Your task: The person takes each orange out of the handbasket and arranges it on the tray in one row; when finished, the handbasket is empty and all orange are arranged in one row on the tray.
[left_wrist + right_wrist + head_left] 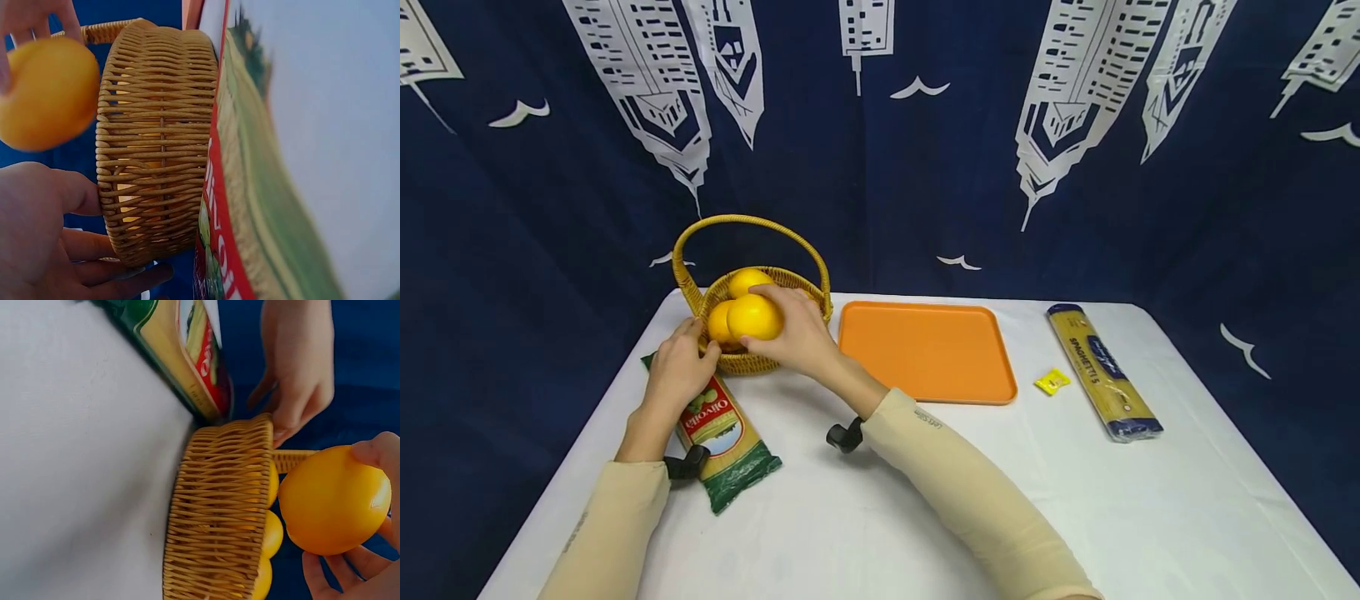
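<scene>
This looks like a staged recording corner; whether in a home or a lab cannot be told. Beyond the right hand (790, 329) hangs a blue cloth (865, 183) printed with upside-down buildings. Beneath it spreads a white-covered surface (865, 517); a black mount (846, 435) sits at its wrist.

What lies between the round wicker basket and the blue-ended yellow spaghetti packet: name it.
A rectangular orange tray, then a small yellow wrapped sachet, as the head view shows.
</scene>
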A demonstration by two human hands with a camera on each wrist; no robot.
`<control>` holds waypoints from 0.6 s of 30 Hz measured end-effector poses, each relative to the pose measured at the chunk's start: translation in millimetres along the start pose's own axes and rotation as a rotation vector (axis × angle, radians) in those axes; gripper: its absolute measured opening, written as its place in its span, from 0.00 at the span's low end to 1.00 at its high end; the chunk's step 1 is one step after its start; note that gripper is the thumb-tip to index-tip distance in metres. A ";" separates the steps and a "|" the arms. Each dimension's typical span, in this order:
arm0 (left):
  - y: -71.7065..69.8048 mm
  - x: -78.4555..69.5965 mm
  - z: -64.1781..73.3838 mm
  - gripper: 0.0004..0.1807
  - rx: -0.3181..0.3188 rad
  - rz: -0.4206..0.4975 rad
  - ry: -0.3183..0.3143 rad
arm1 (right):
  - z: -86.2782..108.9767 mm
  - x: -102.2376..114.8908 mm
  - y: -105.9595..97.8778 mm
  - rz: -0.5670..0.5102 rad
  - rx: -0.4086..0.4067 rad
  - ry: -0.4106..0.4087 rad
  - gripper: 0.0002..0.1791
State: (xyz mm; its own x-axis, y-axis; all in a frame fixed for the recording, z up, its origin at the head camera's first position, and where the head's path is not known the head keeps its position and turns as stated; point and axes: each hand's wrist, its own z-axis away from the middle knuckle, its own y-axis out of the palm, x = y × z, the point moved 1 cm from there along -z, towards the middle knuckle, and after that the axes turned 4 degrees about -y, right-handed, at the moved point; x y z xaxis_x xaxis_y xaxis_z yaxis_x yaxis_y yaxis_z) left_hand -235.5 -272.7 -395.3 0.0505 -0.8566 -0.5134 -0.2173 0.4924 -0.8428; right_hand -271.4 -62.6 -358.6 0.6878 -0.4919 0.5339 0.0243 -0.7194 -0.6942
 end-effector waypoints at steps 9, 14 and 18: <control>-0.5 2.2 2.0 0.32 -0.014 0.000 0.016 | 25.6 -11.8 -30.8 -0.218 -0.068 0.078 0.34; -0.9 1.2 0.6 0.32 -0.012 0.010 0.028 | 40.7 -25.9 -46.1 -0.287 -0.086 0.243 0.32; -0.9 1.3 0.4 0.32 -0.009 0.018 0.020 | 47.6 -39.6 -55.7 -0.348 -0.108 0.450 0.32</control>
State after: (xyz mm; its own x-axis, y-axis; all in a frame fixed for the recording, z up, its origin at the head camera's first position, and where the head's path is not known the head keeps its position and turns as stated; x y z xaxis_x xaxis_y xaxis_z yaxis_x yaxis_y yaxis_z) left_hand -234.8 -274.2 -395.3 0.0267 -0.8508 -0.5248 -0.2271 0.5061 -0.8320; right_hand -265.5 20.4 -364.0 0.2761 -0.3608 0.8909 0.1038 -0.9103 -0.4008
